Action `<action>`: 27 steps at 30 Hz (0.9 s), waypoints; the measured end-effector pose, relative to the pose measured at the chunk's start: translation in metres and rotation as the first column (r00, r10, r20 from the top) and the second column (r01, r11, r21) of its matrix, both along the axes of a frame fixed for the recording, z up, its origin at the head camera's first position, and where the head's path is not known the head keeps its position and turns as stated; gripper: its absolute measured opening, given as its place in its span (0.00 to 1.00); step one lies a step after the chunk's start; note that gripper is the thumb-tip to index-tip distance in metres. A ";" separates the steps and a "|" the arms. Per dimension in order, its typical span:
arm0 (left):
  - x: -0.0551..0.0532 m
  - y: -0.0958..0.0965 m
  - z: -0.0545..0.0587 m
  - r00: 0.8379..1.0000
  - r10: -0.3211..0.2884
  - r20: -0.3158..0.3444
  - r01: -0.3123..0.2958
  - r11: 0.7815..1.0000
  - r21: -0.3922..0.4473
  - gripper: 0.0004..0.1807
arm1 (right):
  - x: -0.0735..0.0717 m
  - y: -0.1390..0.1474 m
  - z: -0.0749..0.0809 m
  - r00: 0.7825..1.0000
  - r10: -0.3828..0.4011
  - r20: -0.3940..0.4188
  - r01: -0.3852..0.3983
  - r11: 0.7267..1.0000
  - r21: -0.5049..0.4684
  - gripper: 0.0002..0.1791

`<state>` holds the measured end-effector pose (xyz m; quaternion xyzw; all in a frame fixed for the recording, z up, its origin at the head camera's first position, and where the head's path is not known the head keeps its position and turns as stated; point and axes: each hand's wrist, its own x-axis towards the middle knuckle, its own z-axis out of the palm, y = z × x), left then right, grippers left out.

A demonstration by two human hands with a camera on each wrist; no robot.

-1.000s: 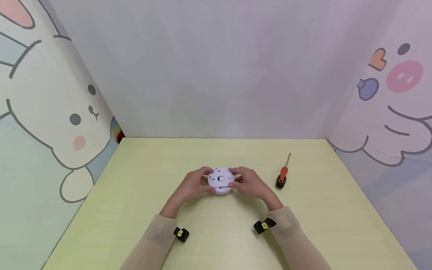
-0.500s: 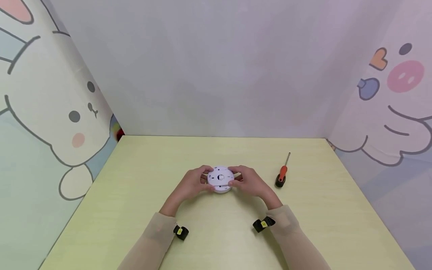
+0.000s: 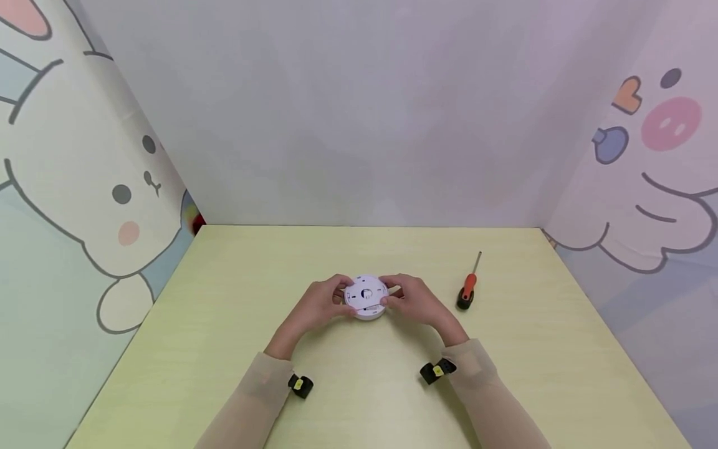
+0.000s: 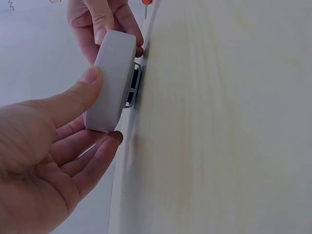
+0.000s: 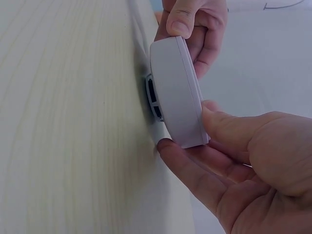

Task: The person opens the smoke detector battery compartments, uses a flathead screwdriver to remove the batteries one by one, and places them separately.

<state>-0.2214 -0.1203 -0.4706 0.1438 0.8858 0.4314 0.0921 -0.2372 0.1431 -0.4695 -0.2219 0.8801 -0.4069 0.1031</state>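
Note:
A round white smoke detector [image 3: 364,307] sits between my two hands with its flat, marked backplate [image 3: 359,298] facing up. Its slotted vent part [image 4: 132,85] points down at the table; whether it touches the surface I cannot tell. My left hand [image 3: 318,304] grips the left edge, thumb at the near side and fingers at the far side and underneath. Opposite it, my right hand [image 3: 414,303] pinches the right edge, its thumb [image 5: 229,127] against the plate's rim. An orange-and-black screwdriver [image 3: 469,284] lies to the right of the right hand.
The pale yellow wooden table [image 3: 252,262] ends at a grey-white back wall [image 3: 359,125]. Cartoon-printed panels [image 3: 101,187] flank both sides. Black wrist cameras [image 3: 301,386] are strapped to both forearms.
The backplate has turned slightly counterclockwise on the smoke detector, so the slot near its front edge now slants. Both hands keep their grip; the screwdriver stays where it lies.

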 end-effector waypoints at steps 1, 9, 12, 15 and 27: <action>0.000 0.000 0.000 1.000 0.001 0.000 -0.001 1.000 -0.002 0.31 | 0.000 0.000 0.000 1.000 0.002 -0.001 -0.002 1.000 0.004 0.28; 0.000 -0.002 -0.002 1.000 0.006 0.009 -0.006 1.000 0.012 0.31 | 0.000 -0.001 0.000 1.000 0.016 -0.001 -0.016 1.000 0.007 0.29; 0.000 -0.003 -0.002 1.000 0.003 0.013 -0.003 1.000 0.018 0.31 | 0.000 -0.001 0.000 1.000 0.018 -0.002 -0.018 1.000 0.008 0.28; 0.000 -0.003 -0.001 1.000 -0.002 0.016 0.002 1.000 0.022 0.31 | -0.001 0.000 0.000 1.000 0.017 -0.001 -0.017 1.000 0.011 0.29; -0.001 -0.005 -0.001 0.999 -0.041 0.022 0.040 0.999 0.031 0.32 | -0.001 0.003 0.001 1.000 0.028 0.009 -0.028 0.999 0.016 0.30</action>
